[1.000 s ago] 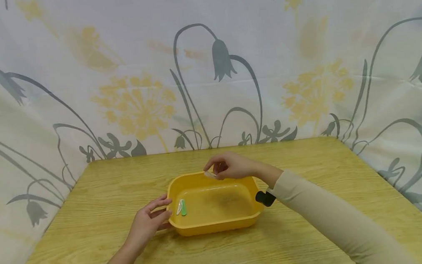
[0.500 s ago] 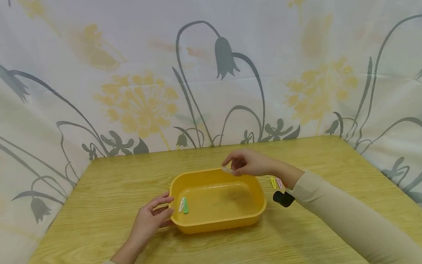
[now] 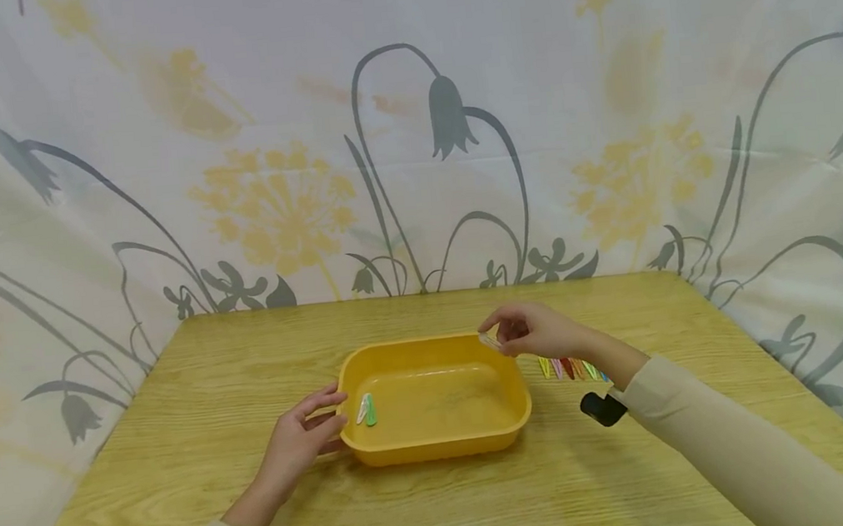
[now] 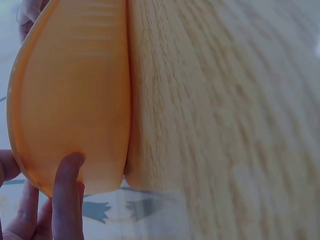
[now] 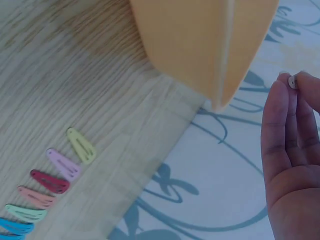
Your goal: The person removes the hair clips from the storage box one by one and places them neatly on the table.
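A yellow plastic basin (image 3: 438, 449) stands on the wooden table. My left hand (image 3: 300, 436) holds its left end; some fingertips overlap the rim, and in the left wrist view a finger (image 4: 68, 185) lies against the outer wall. Inside the basin, near that end, lie a white hair clip (image 3: 362, 410) and a green hair clip (image 3: 370, 411) side by side. Between thumb and fingertips my right hand (image 3: 536, 330) pinches another white hair clip (image 3: 489, 341), over the basin's far right corner. Only its small end (image 5: 293, 82) shows in the right wrist view.
To the right of the basin several hair clips lie in a row on the table, among them a yellow one (image 5: 81, 145), a lilac one (image 5: 63, 164) and a dark red one (image 5: 50, 181). A floral cloth (image 3: 413, 172) hangs behind the table.
My right hand has moved right with the white hair clip, from above the middle of the basin's far rim to its right corner, uncovering the row of clips. My left hand stays on the basin.
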Tool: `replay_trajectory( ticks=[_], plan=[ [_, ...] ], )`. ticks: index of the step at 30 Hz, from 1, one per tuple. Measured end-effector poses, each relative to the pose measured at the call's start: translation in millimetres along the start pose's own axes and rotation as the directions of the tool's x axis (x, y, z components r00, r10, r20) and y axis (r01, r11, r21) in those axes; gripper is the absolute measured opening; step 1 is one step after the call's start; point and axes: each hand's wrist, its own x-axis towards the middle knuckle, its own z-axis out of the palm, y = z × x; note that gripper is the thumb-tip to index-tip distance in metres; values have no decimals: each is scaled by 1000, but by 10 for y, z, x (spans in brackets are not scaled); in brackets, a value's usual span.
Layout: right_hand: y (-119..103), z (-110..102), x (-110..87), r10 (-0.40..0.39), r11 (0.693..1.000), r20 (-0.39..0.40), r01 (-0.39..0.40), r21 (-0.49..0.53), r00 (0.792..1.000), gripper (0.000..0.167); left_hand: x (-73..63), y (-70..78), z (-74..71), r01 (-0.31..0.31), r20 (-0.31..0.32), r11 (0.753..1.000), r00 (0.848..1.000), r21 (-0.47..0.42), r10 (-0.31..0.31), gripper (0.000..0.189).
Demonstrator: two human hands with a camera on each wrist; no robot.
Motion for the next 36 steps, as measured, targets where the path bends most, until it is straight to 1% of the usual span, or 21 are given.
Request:
replay_trajectory(
  ticks=[7,22,30,36],
  plan=[
    [130,-33,-143,36,999,-57,-36,5,998,30,-8,-6,-8,3,3,1000,1000,-5,-3,37],
    [397,-80,-493,90,995,-119,-83,62,989,31,-11,0,-6,-3,2,1000,1000,-1,3,37],
    [507,-110,-672,132,987,-154,-116,107,979,36,-21,14,-9,-6,7,1000,1000,-7,6,37],
    [626,-132,-808,188,974,-194,-157,166,963,37,-32,20,-10,-18,4,1000,1000,-13,18,37]
  ],
)
